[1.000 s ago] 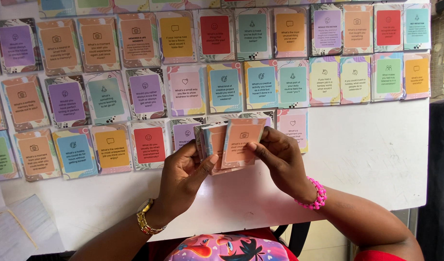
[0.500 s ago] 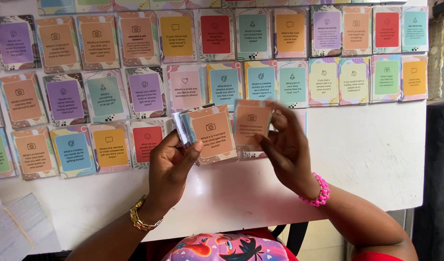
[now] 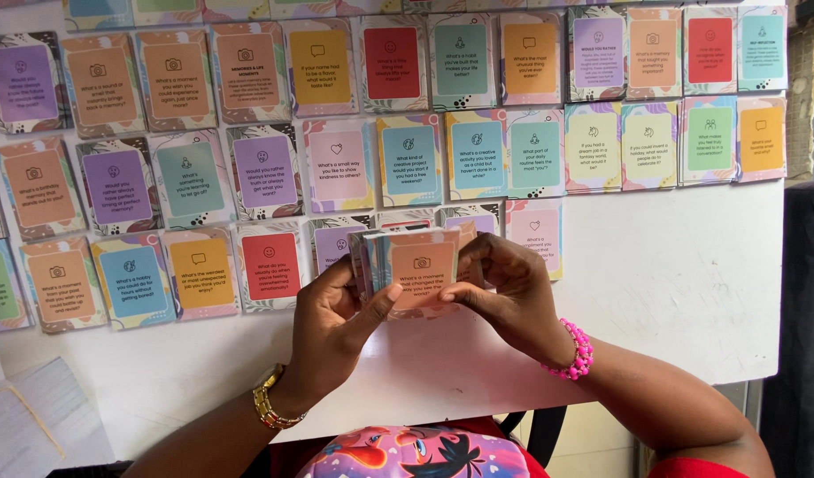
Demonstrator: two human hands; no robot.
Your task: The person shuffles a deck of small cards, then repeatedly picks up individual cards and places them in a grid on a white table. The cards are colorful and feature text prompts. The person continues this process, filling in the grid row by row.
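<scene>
Above the table's [image 3: 690,292] near edge, both hands have come together again: half a second ago the right hand held one orange card lifted clear of the deck, and now that card lies back against the front of the deck, lower and closer to the body.

Going left to right, the left hand [image 3: 331,323], with a gold bracelet [image 3: 267,409] at its wrist, grips the deck [image 3: 407,270] from the side, thumb reaching across the front card's lower edge. The deck stands nearly upright between the hands, its orange face toward the camera. The right hand [image 3: 513,296], a pink bead bracelet [image 3: 573,350] on its wrist, pinches the deck's right side with its fingertips.

Behind the hands, three rows of cards [image 3: 336,168] lie face up, side by side, across the table. The deck and fingers hide parts of the bottom row's middle cards. That row ends at a pink card [image 3: 538,232] just right of the hands.

White papers [image 3: 35,425] lie at the lower left corner. Bare white surface opens to the right of the pink card and along the near edge, as far as the table's right edge.
</scene>
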